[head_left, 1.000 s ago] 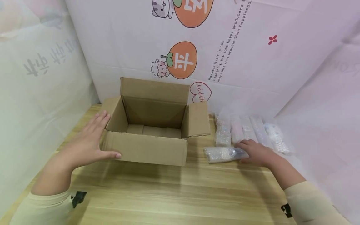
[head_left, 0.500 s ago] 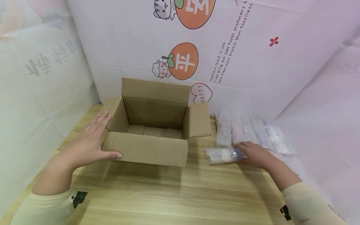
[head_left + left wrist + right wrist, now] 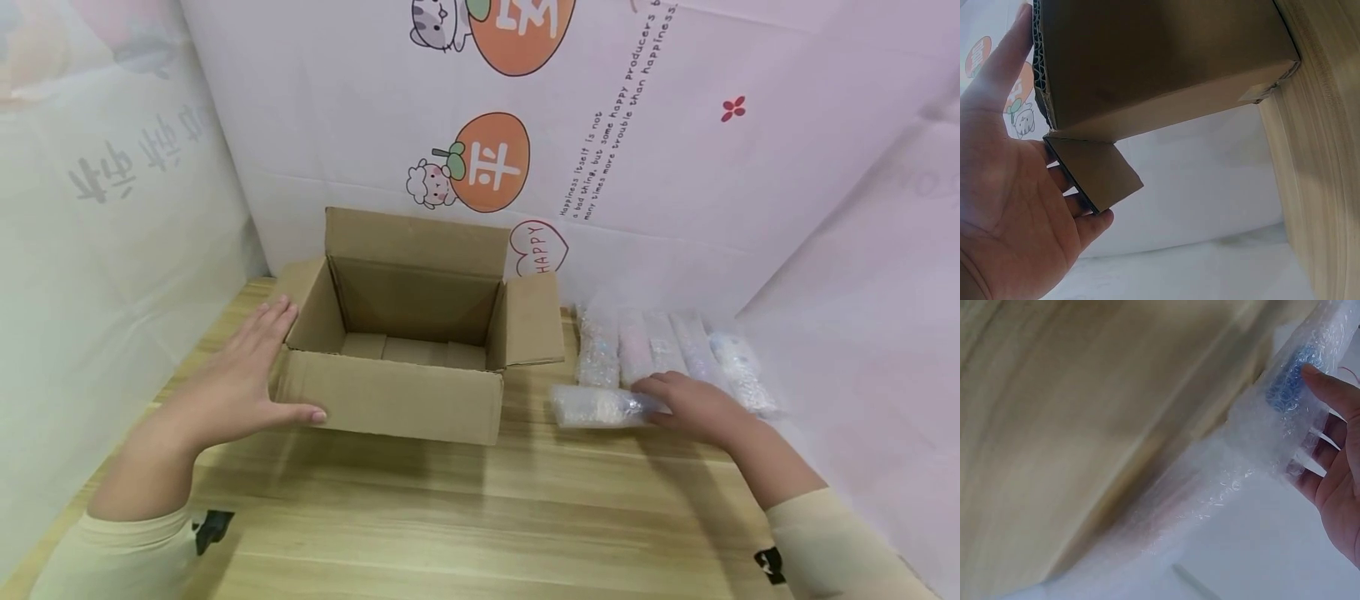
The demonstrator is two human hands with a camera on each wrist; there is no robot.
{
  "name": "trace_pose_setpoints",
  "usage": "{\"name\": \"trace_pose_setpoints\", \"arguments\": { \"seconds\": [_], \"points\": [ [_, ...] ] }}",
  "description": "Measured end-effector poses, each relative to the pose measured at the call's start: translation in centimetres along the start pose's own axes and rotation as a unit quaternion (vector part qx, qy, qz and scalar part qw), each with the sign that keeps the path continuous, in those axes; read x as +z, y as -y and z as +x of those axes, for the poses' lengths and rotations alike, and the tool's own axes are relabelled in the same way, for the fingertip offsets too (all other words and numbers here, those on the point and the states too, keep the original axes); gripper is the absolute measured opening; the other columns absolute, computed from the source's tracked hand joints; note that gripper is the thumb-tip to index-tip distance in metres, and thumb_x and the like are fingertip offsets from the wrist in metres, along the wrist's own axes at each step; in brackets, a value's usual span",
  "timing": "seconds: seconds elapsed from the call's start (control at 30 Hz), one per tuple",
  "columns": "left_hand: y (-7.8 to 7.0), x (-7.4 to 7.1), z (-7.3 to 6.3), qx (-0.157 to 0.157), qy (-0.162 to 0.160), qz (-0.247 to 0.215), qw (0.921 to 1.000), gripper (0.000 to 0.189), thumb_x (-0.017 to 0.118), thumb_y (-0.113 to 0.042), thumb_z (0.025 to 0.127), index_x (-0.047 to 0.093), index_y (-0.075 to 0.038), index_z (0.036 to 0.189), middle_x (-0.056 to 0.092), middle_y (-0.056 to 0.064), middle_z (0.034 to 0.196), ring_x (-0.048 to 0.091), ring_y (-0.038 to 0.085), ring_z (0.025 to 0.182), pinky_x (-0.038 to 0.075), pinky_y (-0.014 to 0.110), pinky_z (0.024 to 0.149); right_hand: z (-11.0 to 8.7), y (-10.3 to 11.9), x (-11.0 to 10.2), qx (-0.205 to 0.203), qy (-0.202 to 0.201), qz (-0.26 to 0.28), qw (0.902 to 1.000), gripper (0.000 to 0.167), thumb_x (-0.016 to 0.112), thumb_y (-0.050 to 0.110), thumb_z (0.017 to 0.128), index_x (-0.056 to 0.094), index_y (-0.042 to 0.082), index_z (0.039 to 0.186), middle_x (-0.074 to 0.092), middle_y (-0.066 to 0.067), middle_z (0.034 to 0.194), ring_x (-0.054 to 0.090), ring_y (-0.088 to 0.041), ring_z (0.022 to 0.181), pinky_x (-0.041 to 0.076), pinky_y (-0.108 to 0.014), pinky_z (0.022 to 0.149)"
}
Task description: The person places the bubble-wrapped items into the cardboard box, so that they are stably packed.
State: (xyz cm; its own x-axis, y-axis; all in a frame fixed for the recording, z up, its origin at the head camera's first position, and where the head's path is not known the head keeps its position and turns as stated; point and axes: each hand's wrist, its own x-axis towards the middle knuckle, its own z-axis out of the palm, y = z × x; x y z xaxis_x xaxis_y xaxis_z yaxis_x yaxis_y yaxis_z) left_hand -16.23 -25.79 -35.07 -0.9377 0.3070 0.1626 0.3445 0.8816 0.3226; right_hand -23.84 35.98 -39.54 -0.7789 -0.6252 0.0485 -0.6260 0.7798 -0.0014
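An open cardboard box [image 3: 390, 400] stands on the wooden table. My left hand [image 3: 232, 383] rests on its left front corner, fingers straight along the left flap and thumb out on the front flap. In the left wrist view the fingertips [image 3: 1094, 226] show past the flap's edge. To the right of the box, my right hand [image 3: 701, 408] grips the right end of a bubble-wrapped package [image 3: 596, 407] lying crosswise. Through the clear wrap a blue part shows under the thumb in the right wrist view; what is inside is unclear.
Several more bubble-wrapped packages [image 3: 636, 346] lie side by side behind the right hand, near the back wall sheet [image 3: 652, 242]. The box's right flap [image 3: 534, 321] sticks out toward them. White sheets also flank both sides of the table [image 3: 420, 517].
The right hand and the package it grips have shifted slightly away from me and to the right. The left hand and the box stay in place.
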Motion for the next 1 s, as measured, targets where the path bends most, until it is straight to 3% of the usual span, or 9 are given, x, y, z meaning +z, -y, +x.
{"name": "trace_pose_setpoints", "arguments": {
  "seconds": [0.23,0.4,0.83,1.0],
  "points": [
    [0.2,0.2,0.0,-0.004,-0.001,-0.003,1.0,0.132,0.069,-0.077,0.068,-0.005,-0.017,0.159,-0.008,0.004,0.166,-0.005,0.029,0.153,0.004,0.05,0.124,0.0,-0.2,-2.9,0.046,0.028,0.034,0.998,0.042,0.07,0.031,0.091,0.063,0.011,0.128,0.064,-0.011,0.126,0.057,-0.037,0.12,0.047,-0.056,0.097],
    [0.2,0.2,0.0,-0.006,0.0,-0.002,1.0,0.132,0.069,-0.078,0.067,-0.005,-0.018,0.159,-0.007,0.004,0.166,-0.004,0.028,0.153,0.004,0.05,0.124,-0.1,-0.3,-5.5,0.061,0.025,0.046,0.9967,0.047,0.068,0.035,0.093,0.061,0.008,0.13,0.062,-0.015,0.13,0.057,-0.039,0.121,0.045,-0.058,0.098],
    [0.3,0.3,0.1,0.0,-0.004,0.0,1.0,0.132,0.069,-0.078,0.068,-0.004,-0.016,0.159,-0.006,0.004,0.166,-0.004,0.027,0.153,0.003,0.047,0.125,1.0,0.5,-11.6,0.082,-0.035,0.068,0.9937,0.045,0.07,0.033,0.091,0.062,0.012,0.13,0.062,-0.008,0.129,0.056,-0.03,0.121,0.046,-0.053,0.096],
    [0.3,0.3,0.1,-0.001,-0.003,-0.002,1.0,0.132,0.069,-0.078,0.068,-0.004,-0.016,0.159,-0.006,0.005,0.166,-0.003,0.027,0.153,0.004,0.047,0.125,2.0,0.8,-13.5,0.064,-0.053,0.057,0.995,0.043,0.074,0.029,0.089,0.064,0.012,0.127,0.065,-0.007,0.125,0.058,-0.028,0.118,0.045,-0.05,0.097]
  ]
}}
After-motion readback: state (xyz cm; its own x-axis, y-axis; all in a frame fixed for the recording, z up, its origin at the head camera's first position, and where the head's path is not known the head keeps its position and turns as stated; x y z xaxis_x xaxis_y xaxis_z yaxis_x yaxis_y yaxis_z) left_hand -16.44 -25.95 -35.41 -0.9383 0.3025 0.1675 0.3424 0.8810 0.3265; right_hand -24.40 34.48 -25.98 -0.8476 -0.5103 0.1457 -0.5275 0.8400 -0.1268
